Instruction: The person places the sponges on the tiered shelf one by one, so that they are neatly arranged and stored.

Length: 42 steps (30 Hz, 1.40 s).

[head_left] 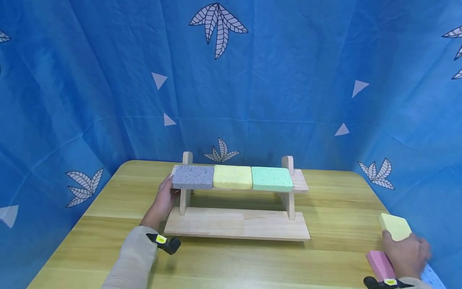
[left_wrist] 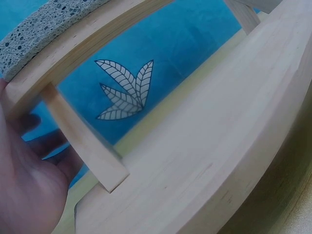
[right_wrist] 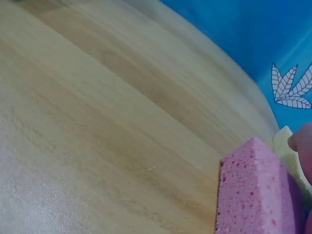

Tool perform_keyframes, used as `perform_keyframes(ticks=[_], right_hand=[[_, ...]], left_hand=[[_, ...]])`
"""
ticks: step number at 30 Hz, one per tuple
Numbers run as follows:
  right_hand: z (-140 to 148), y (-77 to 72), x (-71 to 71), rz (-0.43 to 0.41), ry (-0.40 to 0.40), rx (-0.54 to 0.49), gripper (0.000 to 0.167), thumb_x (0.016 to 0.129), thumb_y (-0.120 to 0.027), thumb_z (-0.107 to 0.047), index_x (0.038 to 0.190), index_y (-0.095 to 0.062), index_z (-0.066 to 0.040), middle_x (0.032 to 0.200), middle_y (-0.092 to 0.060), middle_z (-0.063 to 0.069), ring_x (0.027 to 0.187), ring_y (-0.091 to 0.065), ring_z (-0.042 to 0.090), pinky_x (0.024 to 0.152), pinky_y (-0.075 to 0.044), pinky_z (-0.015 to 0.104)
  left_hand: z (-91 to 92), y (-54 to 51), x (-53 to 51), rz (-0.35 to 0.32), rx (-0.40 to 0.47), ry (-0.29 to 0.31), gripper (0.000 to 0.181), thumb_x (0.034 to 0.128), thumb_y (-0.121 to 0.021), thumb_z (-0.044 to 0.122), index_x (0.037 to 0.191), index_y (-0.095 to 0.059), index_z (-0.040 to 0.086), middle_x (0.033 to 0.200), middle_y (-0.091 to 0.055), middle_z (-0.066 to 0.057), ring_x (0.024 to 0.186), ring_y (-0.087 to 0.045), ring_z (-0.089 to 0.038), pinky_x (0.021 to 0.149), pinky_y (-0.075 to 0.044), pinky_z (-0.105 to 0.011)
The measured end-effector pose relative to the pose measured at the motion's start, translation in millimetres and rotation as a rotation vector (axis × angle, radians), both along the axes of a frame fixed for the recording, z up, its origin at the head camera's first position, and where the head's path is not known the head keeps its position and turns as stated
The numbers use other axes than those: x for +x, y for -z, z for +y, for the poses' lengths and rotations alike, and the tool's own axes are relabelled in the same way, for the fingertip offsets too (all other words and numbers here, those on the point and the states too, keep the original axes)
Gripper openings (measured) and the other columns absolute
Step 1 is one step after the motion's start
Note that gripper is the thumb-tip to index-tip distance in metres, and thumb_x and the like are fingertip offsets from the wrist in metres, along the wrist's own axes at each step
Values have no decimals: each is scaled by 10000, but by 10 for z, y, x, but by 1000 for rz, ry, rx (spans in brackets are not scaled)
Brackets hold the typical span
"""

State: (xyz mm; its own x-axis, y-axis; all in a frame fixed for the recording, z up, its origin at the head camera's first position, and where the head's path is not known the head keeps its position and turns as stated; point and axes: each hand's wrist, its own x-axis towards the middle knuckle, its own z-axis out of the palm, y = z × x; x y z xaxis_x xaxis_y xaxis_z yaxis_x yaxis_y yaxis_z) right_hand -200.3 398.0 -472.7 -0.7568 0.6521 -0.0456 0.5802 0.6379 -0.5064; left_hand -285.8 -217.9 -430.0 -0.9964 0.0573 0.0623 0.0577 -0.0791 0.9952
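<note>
A two-tier wooden shelf (head_left: 238, 222) stands on the table. On its upper board lie a purple speckled sponge (head_left: 193, 176), a yellow sponge (head_left: 232, 177) and a green sponge (head_left: 272, 178), side by side. My left hand (head_left: 164, 202) grips the left end of the upper board, its fingers reaching behind the upright (left_wrist: 85, 139). At the table's right side my right hand (head_left: 408, 253), slightly blurred, holds another yellow sponge (head_left: 395, 225) between thumb and fingers. Next to that hand is a pink sponge (right_wrist: 251, 195), partly hidden in the head view.
A blue sponge (head_left: 431, 277) shows partly behind my right wrist. The wooden table (head_left: 223, 265) runs back to a blue curtain (head_left: 231, 88) with leaf prints, which also hangs along both sides. The lower board (left_wrist: 195, 161) projects toward me.
</note>
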Motion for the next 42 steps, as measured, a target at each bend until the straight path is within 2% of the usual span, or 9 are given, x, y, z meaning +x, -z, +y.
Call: perform_keyframes(ticks=[5, 9, 16, 19, 28, 33, 36, 38, 42], right_hand=[[11, 5, 3, -60, -45, 132, 677, 898, -455, -322, 1078, -359, 324, 1035, -369, 433, 1090, -282, 534, 946, -234, 573], [7, 34, 5, -74, -48, 172, 638, 893, -454, -303, 1041, -389, 315, 977, -404, 419, 996, -341, 517, 887, -274, 570], [-37, 52, 5, -79, -48, 149, 628, 882, -463, -295, 1082, -373, 294, 1042, -391, 427, 1012, -371, 538, 878, -311, 579], [-29, 54, 13, -57, -58, 145, 594, 883, -466, -295, 1048, -402, 271, 1037, -408, 410, 1005, -382, 528, 859, -324, 582], [44, -2, 22, -96, -171, 167, 510, 864, -505, -300, 933, -499, 206, 852, -484, 340, 805, -482, 447, 641, -399, 502], [52, -93, 3, -167, -220, 123, 533, 847, -554, -322, 1003, -518, 187, 860, -508, 327, 762, -493, 379, 598, -411, 423], [36, -127, -3, -144, -291, 148, 508, 836, -572, -307, 963, -541, 184, 836, -537, 330, 718, -500, 341, 568, -399, 375], [16, -143, -6, -93, -340, 172, 459, 831, -580, -285, 878, -555, 170, 798, -545, 334, 679, -508, 328, 548, -390, 369], [-54, -163, -17, -40, -383, 174, 468, 827, -603, -268, 897, -541, 191, 854, -541, 382, 697, -535, 373, 600, -427, 443]], left_hand=[[17, -3, -16, 1, -3, -6, 485, 1036, -235, 364, 1448, -334, 129, 1338, -427, -48, 1210, -439, -141, 1091, -291, -429], [19, -2, -17, -1, 0, 5, 484, 1038, -224, 344, 1457, -316, 121, 1377, -400, -81, 1265, -402, -195, 1106, -272, -442], [-2, -1, 9, -4, -19, -3, 497, 1039, -199, 357, 1469, -288, 124, 1406, -366, -117, 1311, -351, -255, 1124, -245, -451], [7, -6, 13, 0, -24, 2, 498, 1038, -211, 365, 1463, -299, 122, 1409, -368, -115, 1318, -349, -261, 1125, -245, -450], [5, -20, 25, -5, -37, 7, 493, 1040, -181, 352, 1472, -284, 139, 1417, -357, -107, 1317, -345, -251, 1128, -238, -444], [-3, -23, 22, -5, -25, 6, 473, 1043, -174, 304, 1462, -286, 116, 1372, -380, -85, 1258, -391, -191, 1122, -251, -434], [-3, -25, 16, -9, -26, 4, 472, 1043, -172, 303, 1460, -289, 115, 1356, -388, -80, 1247, -399, -183, 1117, -257, -426], [-1, -26, 14, -7, -19, 5, 474, 1043, -176, 304, 1460, -290, 110, 1359, -384, -88, 1254, -392, -198, 1116, -256, -427], [2, -19, 15, -7, -17, 5, 477, 1041, -183, 313, 1458, -294, 109, 1365, -384, -86, 1264, -384, -206, 1119, -251, -429]])
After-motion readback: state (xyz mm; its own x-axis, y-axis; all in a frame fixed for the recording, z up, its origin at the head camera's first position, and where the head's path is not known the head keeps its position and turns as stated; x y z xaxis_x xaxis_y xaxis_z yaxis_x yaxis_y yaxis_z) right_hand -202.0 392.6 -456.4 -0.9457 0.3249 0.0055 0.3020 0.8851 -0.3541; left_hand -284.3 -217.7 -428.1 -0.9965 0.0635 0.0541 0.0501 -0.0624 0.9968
